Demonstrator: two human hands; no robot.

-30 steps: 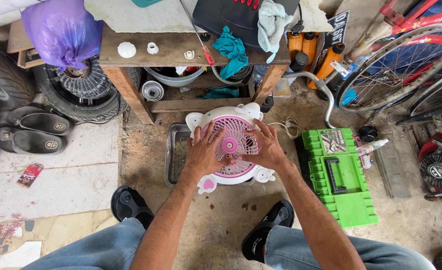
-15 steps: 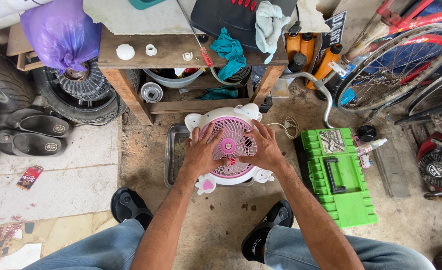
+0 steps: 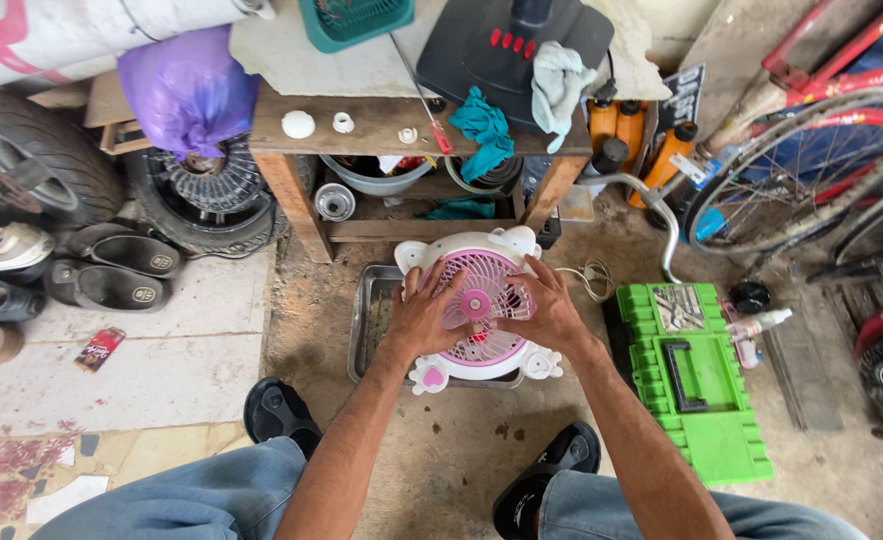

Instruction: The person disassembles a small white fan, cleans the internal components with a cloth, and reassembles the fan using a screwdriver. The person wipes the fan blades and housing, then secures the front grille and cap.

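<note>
A small white fan with a pink grille (image 3: 478, 262) lies face up on a metal tray (image 3: 365, 320) on the floor between my feet. My left hand (image 3: 427, 313) lies flat on the left side of the grille, fingers spread. On the right side rests my right hand (image 3: 545, 307), its fingers curled over the grille near the pink hub. Neither hand lifts the fan; both press on it.
A green toolbox (image 3: 699, 375) lies shut to the right. Behind the fan stands a wooden bench (image 3: 381, 125) with small white caps, a screwdriver and rags. Tyres (image 3: 21, 165) and shoes lie left; a bicycle wheel (image 3: 796, 170) is at right.
</note>
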